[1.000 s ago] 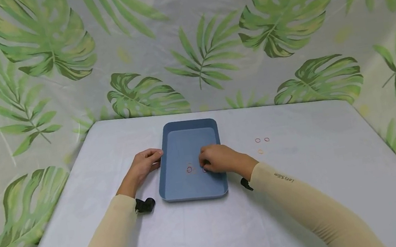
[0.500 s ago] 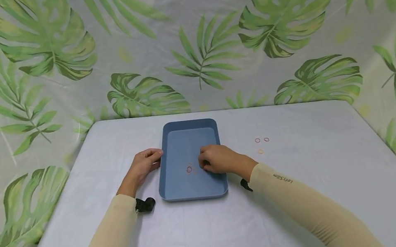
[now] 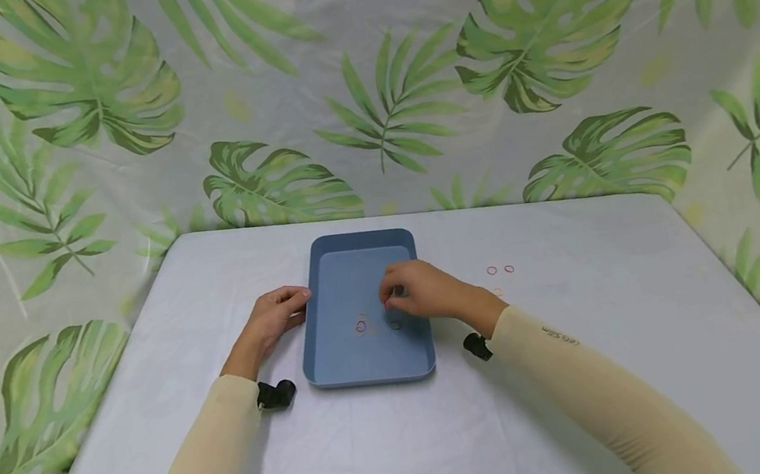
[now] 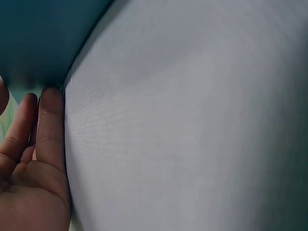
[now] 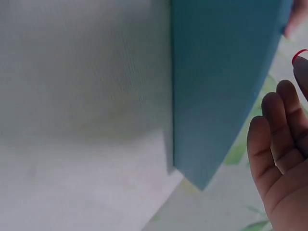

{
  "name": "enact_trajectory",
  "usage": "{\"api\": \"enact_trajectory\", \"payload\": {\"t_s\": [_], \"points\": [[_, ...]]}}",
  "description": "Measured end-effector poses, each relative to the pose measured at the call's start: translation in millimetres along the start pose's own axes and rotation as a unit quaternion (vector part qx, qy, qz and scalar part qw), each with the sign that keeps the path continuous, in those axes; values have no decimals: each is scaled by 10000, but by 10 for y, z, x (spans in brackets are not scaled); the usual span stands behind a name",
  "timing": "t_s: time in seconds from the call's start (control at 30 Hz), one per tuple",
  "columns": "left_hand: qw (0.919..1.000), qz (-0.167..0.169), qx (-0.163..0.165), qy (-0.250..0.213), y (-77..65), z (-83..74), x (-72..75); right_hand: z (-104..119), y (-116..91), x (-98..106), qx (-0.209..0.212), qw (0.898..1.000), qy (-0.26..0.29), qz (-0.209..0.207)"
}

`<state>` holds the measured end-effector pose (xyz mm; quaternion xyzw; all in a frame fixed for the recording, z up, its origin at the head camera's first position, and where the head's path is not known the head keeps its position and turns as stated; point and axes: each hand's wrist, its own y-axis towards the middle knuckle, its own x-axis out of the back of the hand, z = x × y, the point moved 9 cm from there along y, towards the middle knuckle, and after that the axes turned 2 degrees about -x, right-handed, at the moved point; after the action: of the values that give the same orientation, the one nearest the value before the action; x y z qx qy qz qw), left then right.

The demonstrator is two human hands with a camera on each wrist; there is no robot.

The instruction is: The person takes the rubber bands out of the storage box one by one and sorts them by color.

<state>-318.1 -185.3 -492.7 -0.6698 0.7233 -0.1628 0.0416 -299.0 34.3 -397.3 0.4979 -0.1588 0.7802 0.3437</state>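
A blue rectangular tray (image 3: 350, 365) lies on the table. My left hand (image 3: 278, 312) rests at its left side, straight fingertips touching the outer wall. Over the right half of the tray, my right hand (image 3: 421, 289) pinches a small red rubber band, whose red loop (image 5: 299, 54) shows at a fingertip in the right wrist view. Below that hand a small dark loop (image 3: 395, 325) lies on the tray floor. Left of it are another red rubber band (image 3: 360, 326) and faint pale orange loops (image 3: 373, 328).
On the white table (image 3: 585, 370), right of the tray, lie two red rubber bands (image 3: 492, 270) and an orange one (image 3: 498, 292), close behind the right wrist. A leaf-print cloth (image 3: 387, 68) hangs behind the table. Black wrist cameras (image 3: 277, 395) sit at both wrists.
My right hand has lifted from the tray floor and moved slightly away from me, with a red rubber band in its fingertips. The left hand stays at the tray's side.
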Motion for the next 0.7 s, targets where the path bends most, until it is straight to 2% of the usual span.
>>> {"api": "enact_trajectory", "payload": {"t_s": [0.13, 0.43, 0.7], "points": [[10000, 29, 43, 31, 5, -9, -10, -96, -73, 195, 0, 9991, 333, -274], [10000, 37, 90, 13, -1, -45, 8, -562, -431, 657, -334, 9957, 277, -816], [9999, 73, 119, -62, 15, -9, -5, -1117, -762, 825, -1225, 9891, 61, -814]]}}
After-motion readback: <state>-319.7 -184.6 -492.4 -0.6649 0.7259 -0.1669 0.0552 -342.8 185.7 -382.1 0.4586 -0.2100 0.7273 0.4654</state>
